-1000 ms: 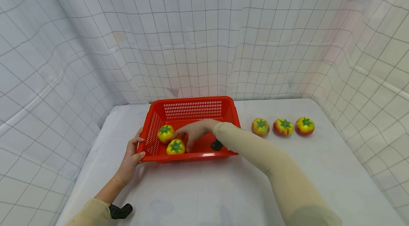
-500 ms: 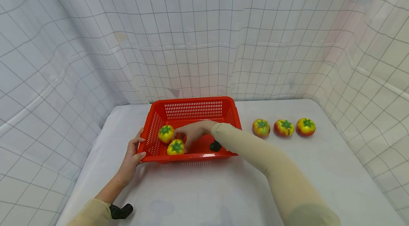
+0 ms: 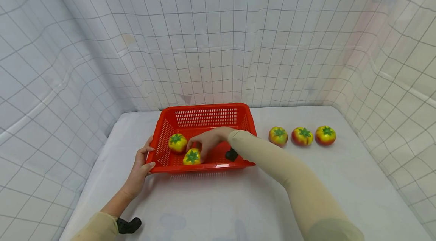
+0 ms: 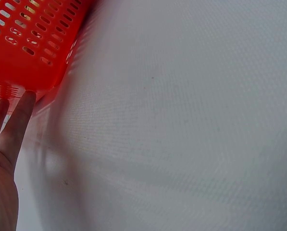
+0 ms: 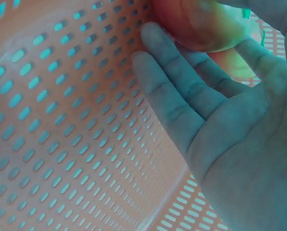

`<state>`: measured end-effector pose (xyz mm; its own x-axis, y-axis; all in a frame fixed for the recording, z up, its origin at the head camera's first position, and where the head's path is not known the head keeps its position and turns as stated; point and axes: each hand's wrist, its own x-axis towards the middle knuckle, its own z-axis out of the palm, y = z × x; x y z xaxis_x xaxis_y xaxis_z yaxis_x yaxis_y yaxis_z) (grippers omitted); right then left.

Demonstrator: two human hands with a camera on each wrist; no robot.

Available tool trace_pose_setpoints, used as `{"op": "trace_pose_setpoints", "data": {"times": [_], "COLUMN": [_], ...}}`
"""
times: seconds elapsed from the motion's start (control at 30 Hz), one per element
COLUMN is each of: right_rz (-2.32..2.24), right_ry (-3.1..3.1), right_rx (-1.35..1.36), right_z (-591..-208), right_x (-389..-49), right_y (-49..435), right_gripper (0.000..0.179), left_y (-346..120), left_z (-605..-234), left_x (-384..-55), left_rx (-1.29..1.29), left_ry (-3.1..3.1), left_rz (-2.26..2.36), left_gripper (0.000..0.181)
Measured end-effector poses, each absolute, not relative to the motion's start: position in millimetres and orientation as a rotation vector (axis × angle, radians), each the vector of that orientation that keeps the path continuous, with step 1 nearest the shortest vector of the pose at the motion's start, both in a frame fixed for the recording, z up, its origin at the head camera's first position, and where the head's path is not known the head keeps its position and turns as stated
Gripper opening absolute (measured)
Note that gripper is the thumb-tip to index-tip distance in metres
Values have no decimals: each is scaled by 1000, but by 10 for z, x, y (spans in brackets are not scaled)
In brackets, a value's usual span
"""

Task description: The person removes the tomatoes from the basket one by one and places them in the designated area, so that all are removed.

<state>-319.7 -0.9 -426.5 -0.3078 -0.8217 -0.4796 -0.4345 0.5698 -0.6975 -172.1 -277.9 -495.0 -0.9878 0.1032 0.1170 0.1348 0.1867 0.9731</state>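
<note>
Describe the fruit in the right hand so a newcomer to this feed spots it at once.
On the white table, find the red perforated basket. Inside, close to its near wall, is the target fruit, yellow with a green star-shaped top. Unlike the similar fruit behind it to the left, it is held by the right hand.

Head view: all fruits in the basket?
No, three fruits lie on the table, to the right of the basket.
</note>
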Motion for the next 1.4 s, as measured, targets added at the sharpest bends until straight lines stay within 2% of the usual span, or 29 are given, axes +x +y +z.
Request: {"op": "trace_pose_setpoints", "data": {"times": [0.23, 0.6, 1.4], "right_rz": [-581, -606, -854], "right_ry": [1857, 1847, 1847], "right_rx": [-982, -984, -946], "right_z": [-4265, -4281, -3911], "right_x": [-3192, -3205, -3250], "right_y": [6, 2, 374], "right_gripper": [61, 59, 58], "left_y": [-2785, -2773, -2763], "left_z": [-4955, -4938, -4932], "left_x": [-1726, -1710, -1704], "left_rx": [-244, -254, -282], "left_ry": [-2399, -2384, -2346], "left_rz": [-1974, -1990, -2005], "left_gripper": [39, 39, 39]}}
